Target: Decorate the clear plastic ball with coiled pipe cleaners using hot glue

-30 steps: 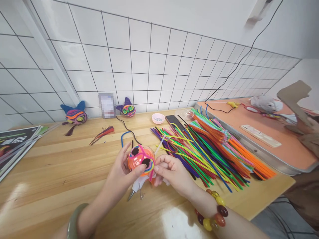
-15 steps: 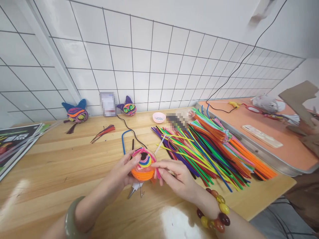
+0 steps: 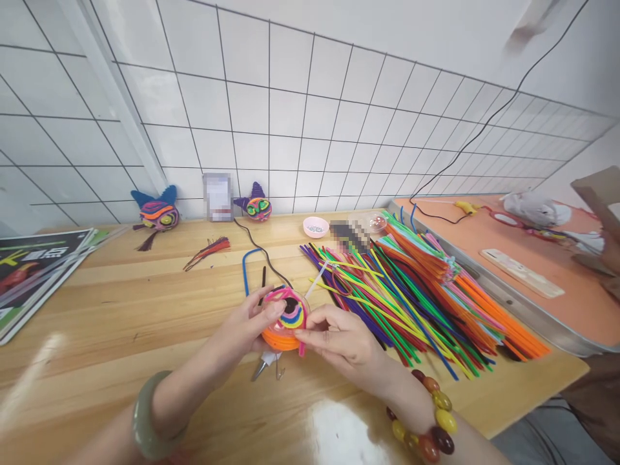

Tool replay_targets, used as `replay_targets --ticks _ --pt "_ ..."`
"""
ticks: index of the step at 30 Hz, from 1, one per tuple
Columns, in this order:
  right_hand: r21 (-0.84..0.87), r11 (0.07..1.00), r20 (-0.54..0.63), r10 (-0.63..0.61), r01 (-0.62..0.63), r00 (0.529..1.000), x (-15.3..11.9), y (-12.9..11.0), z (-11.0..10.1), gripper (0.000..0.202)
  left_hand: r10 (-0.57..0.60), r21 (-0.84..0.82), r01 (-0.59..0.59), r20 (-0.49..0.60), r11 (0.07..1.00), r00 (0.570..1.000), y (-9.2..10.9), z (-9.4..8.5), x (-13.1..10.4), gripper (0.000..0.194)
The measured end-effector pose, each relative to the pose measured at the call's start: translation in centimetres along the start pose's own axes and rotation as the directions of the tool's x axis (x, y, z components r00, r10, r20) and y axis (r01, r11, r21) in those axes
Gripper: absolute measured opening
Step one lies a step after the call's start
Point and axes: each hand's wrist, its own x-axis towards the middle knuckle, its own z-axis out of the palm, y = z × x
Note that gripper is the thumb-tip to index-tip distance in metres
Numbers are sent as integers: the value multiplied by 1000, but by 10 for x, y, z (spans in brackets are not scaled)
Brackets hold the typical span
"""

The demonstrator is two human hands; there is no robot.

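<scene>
The left hand gripped the decorated ball over the table's near middle, while the right hand's fingertips pinched a pink strip at its right side. The step looked like fitting that strip; continuing seemed to call for a steady ball and light pressure. Far off, a pink bowl held small shiny pieces; the tray at right held a yellow tool.

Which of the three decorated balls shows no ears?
The held ball, between left hand and right hand; the blue-eared ball and purple-eared ball sit by the wall.
</scene>
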Motion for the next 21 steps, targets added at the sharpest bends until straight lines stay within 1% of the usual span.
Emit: replay_targets --ticks 2,7,11,16,21 --pt "30 1000 -2 -8 8 1000 -1 1 1 27 -4 1 4 -13 1000 1000 -1 0 0 76" --pt "47 999 -78 -15 18 997 -4 4 3 20 -11 11 12 -29 1000 1000 -1 1 1 83" --pt "77 997 -80 16 -10 997 -5 5 4 17 -7 3 7 -33 1000 999 0 3 1 85" --pt "87 995 -94 47 -39 994 -3 5 6 14 17 -13 -17 -25 1000 1000 -2 3 1 77" --pt "84 990 -122 122 -112 985 -3 2 12 12 56 -49 -57 -23 997 998 -4 3 1 58"
